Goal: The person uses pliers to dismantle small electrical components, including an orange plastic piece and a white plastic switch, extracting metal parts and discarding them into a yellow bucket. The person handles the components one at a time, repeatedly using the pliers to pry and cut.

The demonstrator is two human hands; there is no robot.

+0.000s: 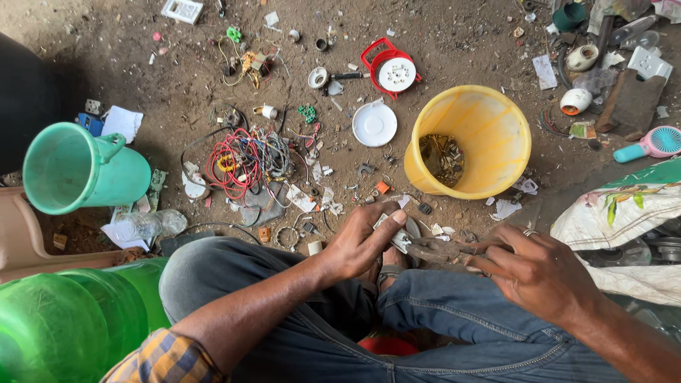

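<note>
A person sits on the dirt floor [177, 85], knees in blue jeans at six o'clock. The left hand [365, 241] pinches a small pale part [399, 240] between thumb and fingers. The right hand [535, 273], ring on one finger, is clenched around the handles of dark pliers [436, 250], whose nose touches the pale part. Both hands meet just below the middle of the view.

Just beyond them, toward one o'clock, stands a yellow bucket [489, 120] with metal scrap at its bottom. A white round lid [374, 125] lies beside the bucket at twelve o'clock, and a red-framed round socket [391, 71] farther up. A tangle of red wires [237, 163] lies toward eleven o'clock, and a green jug [78, 170] on its side at nine o'clock. A pink and teal handheld fan [652, 144] lies at three o'clock.
</note>
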